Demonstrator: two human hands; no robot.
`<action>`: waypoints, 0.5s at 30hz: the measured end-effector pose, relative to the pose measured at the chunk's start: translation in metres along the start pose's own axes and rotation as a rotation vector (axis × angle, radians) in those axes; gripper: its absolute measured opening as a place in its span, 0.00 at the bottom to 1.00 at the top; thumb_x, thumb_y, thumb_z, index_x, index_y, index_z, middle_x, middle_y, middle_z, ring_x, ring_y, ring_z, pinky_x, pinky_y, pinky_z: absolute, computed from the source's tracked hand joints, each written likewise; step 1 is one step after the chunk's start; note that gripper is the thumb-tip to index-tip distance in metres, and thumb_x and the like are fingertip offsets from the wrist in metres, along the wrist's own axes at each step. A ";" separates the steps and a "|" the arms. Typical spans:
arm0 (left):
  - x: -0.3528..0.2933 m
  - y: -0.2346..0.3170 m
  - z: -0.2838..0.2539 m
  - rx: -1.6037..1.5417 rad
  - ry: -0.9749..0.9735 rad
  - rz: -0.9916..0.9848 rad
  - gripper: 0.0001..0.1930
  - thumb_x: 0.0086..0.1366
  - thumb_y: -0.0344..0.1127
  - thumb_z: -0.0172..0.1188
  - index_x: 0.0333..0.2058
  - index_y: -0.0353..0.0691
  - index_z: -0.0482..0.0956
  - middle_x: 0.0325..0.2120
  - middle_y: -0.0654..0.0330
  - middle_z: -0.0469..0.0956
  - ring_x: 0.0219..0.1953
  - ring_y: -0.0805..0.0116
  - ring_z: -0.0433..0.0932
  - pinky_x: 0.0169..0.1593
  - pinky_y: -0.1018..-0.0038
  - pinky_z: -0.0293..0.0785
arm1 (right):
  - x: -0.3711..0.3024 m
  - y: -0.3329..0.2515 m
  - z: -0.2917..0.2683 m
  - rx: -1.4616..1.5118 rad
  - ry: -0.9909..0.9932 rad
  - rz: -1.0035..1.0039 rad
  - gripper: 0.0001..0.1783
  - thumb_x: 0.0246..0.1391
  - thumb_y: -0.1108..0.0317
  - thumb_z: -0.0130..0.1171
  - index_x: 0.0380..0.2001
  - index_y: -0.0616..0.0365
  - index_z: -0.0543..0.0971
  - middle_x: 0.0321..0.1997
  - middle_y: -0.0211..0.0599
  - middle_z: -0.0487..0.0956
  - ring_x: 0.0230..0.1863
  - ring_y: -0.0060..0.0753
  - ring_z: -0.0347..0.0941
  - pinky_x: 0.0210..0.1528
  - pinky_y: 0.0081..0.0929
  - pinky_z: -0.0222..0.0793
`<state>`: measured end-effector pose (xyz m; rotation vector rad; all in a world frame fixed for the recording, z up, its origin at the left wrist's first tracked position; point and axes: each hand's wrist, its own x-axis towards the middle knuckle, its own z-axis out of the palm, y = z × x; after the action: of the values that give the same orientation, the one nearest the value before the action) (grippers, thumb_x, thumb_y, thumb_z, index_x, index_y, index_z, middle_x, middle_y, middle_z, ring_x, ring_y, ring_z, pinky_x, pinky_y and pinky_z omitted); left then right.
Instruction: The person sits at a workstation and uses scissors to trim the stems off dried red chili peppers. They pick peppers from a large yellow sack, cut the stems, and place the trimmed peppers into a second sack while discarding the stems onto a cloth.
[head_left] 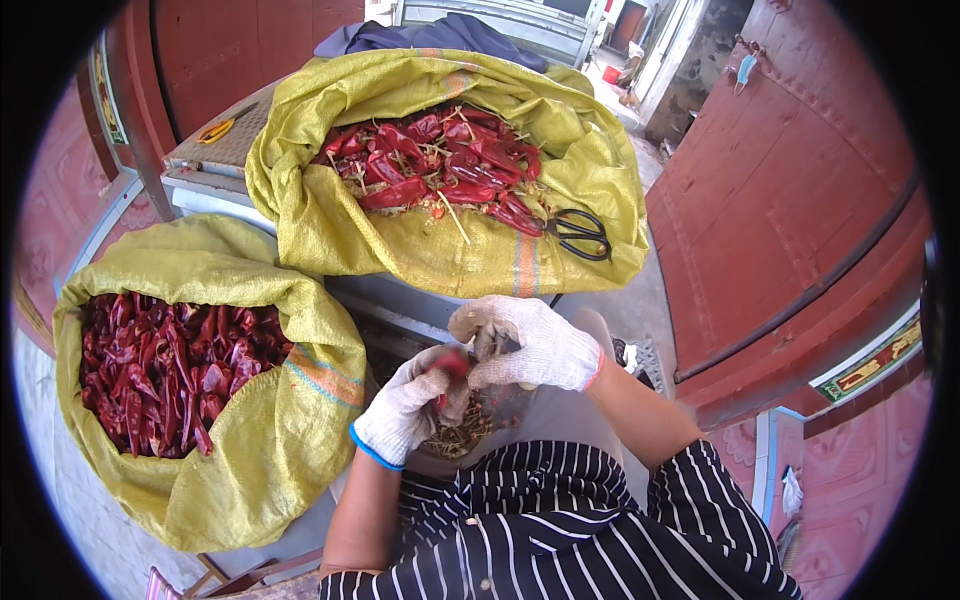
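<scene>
Head view: left hand [405, 412] pinches a red chilli [452, 364]; right hand [530, 345] is closed on its stem end above a bowl [470, 432] of stems in the lap; a slip could drop it there; scissors [578, 234] near the far sack [440, 250] edge may slide off the bench [215, 190].

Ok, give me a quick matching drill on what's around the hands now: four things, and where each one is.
Things:
1. black scissors
2. yellow-handled scissors
3. dried red chili
4. left sack

Places:
A. beside the person, full of dark chilies
B. held between the gloved hands
C. on the upper sack's folded rim
D. on the grey surface behind the sacks

Pairs: 1-C, 2-D, 3-B, 4-A
</scene>
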<state>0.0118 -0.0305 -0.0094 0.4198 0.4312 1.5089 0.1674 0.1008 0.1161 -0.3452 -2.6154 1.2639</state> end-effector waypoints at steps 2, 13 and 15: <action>0.004 -0.010 -0.005 -0.097 -0.190 -0.035 0.29 0.58 0.35 0.72 0.57 0.36 0.73 0.38 0.61 0.79 0.35 0.68 0.79 0.37 0.74 0.76 | -0.006 0.004 0.004 -0.062 0.051 -0.034 0.16 0.52 0.66 0.64 0.43 0.60 0.81 0.42 0.42 0.80 0.43 0.40 0.79 0.48 0.33 0.75; 0.005 -0.017 -0.008 0.278 -0.167 -0.096 0.25 0.59 0.25 0.66 0.56 0.36 0.74 0.40 0.63 0.80 0.38 0.72 0.79 0.47 0.73 0.77 | -0.009 0.009 0.016 -0.511 0.010 -0.270 0.10 0.55 0.62 0.59 0.37 0.54 0.81 0.40 0.38 0.79 0.41 0.44 0.79 0.43 0.37 0.76; 0.002 -0.015 0.008 0.445 -0.114 -0.029 0.23 0.58 0.23 0.66 0.54 0.34 0.76 0.43 0.61 0.82 0.42 0.72 0.81 0.50 0.73 0.77 | -0.009 0.007 0.021 -0.586 -0.047 -0.315 0.09 0.55 0.61 0.58 0.37 0.51 0.80 0.39 0.36 0.78 0.39 0.43 0.79 0.41 0.37 0.76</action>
<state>0.0289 -0.0287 -0.0108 0.8402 0.6816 1.3491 0.1702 0.0868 0.0969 0.0152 -2.8848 0.3995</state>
